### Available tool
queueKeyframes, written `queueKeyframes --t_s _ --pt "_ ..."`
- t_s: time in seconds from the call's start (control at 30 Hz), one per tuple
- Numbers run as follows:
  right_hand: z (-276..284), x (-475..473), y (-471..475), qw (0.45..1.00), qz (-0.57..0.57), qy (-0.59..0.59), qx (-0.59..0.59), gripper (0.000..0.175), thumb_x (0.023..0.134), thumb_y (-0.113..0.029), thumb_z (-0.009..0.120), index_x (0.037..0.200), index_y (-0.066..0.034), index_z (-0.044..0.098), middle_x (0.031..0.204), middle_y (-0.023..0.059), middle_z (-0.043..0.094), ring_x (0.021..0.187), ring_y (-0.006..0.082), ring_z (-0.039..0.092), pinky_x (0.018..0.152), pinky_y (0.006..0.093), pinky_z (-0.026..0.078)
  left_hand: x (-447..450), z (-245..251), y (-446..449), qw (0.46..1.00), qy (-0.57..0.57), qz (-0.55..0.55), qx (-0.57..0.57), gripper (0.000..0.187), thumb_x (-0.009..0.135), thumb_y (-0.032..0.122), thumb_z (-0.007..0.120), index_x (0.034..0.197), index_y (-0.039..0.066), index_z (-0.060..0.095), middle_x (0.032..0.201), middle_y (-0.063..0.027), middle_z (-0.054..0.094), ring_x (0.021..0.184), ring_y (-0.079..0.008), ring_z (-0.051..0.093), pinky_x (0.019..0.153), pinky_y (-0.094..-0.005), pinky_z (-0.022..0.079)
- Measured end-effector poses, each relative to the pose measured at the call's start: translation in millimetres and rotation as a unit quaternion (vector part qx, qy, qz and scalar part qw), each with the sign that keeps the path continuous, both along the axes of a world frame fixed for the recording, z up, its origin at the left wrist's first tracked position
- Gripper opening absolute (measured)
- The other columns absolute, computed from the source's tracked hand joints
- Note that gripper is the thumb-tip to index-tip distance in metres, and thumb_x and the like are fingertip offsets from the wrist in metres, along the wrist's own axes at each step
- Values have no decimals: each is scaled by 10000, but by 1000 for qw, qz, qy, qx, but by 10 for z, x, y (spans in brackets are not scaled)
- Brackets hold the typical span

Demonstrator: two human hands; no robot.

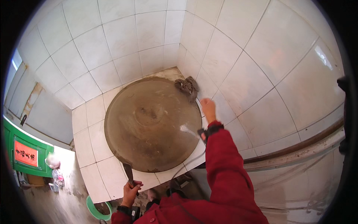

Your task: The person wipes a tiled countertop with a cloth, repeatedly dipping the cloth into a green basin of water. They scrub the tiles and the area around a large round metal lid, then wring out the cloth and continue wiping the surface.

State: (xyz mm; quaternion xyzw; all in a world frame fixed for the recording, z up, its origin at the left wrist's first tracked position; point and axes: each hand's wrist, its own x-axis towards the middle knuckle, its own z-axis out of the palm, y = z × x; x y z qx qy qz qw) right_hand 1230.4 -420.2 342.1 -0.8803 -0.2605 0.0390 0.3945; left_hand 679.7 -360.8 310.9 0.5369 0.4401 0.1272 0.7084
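A wide round metal pan or lid (151,126), brownish and domed or shallow, is set in a white tiled counter (100,142). My left hand (131,191) is closed on the handle end of a flat dark blade (128,171), whose far end is at the round metal's lower left rim. My right hand (208,107), fingers curled, is over the right side near the wall; whether it holds anything is hidden. Just beyond it a crumpled grey-brown rag (188,88) lies on the upper right rim. Both wrists wear dark bands.
White tiled walls (120,42) meet behind the counter. A green basin (98,212) stands on the floor at lower left. Farther left are a green door (9,134) with a red written sheet and a pale cabinet door (51,117). A cable (190,161) runs past my right sleeve.
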Motion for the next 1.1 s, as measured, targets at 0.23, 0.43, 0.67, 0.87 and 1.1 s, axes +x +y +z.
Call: queueKeyframes --t_s 0.23,0.43,0.67,0.87,1.1 --pt "-288 -2850 -217 858 425 290 4 659 823 -93 622 1421 -67 347 936 137 659 863 243 640 809 357 509 771 110 32 984 -130 59 -104 332 956 248 544 1170 -7 547 1179 -98 589 1079 -189 560 934 -345 441" --pt "-192 -3443 -395 919 354 125 123 697 855 -126 590 1456 -38 248 1253 234 550 1080 382 583 901 381 471 1209 -1 -221 957 -198 61 -202 424 999 332 453 1286 22 490 1240 -76 547 1127 -153 499 970 -305 391" --pt "-135 -3348 -834 980 126 127 90 345 854 -119 629 1158 3 519 879 112 629 728 202 615 655 323 506 1058 -35 -125 967 -164 -191 23 532 937 298 580 1353 7 422 1263 -135 549 1140 -200 510 920 -324 440" --pt "-107 -3069 -1199 939 -102 312 106 204 844 -65 602 1026 -6 532 681 48 576 508 88 516 418 223 375 158 -988 1049 948 101 -36 298 611 807 252 694 1303 -14 455 1267 -233 519 1190 -378 479 1008 -414 388" --pt "-290 -2524 -1403 907 -188 330 181 228 856 -36 587 1072 17 536 694 44 585 508 98 530 405 224 390 -826 -2258 2226 788 364 -139 476 710 703 83 612 1335 -100 346 1340 -308 409 1259 -440 372 1080 -451 315"
